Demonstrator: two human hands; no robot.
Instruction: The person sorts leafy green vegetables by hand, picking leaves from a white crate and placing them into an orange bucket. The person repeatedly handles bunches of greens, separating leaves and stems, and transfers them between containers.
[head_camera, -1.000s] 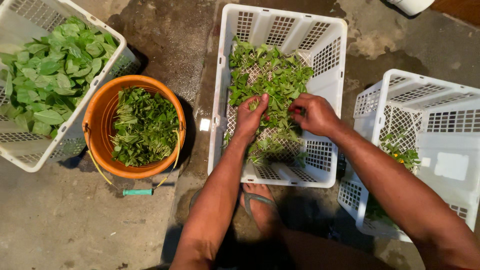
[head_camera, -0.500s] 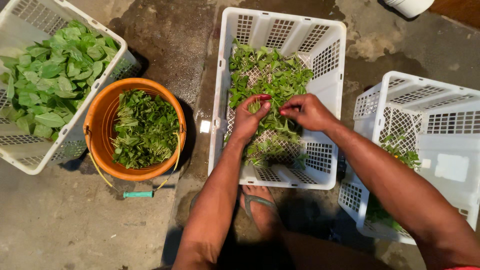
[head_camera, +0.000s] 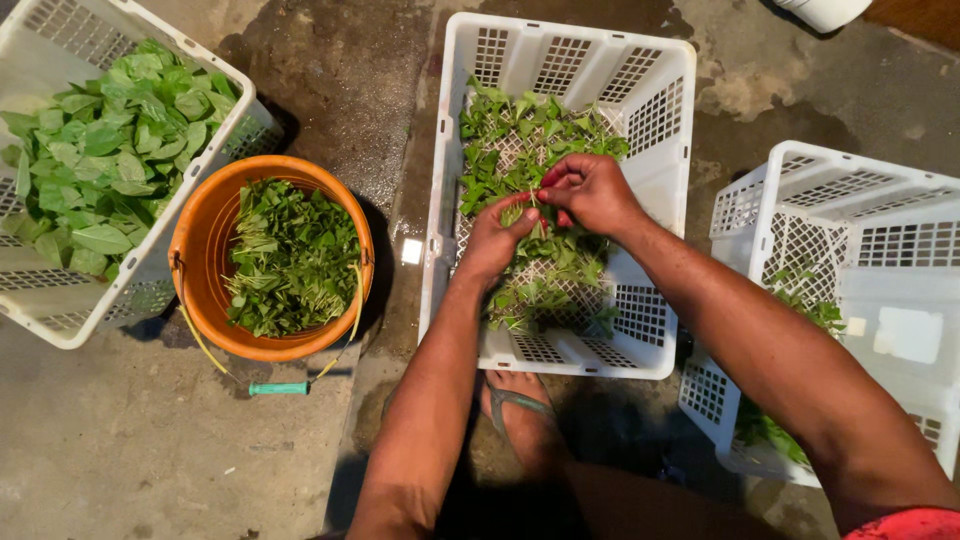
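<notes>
Left hand (head_camera: 497, 237) and right hand (head_camera: 590, 190), fingers pinched together on a leafy sprig (head_camera: 532, 215) above the white crate (head_camera: 660, 60); overpulling risks tearing leaves.

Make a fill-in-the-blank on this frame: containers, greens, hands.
1. The round bucket of chopped greens is coloured ____.
2. Both the left hand and the right hand work over the ____ of the three white crates.
3. The crate with the largest whole leaves lies at the ____ edge of the view.
4. The bucket's handle grip is ____.

Missing words: orange; middle; left; green
</notes>
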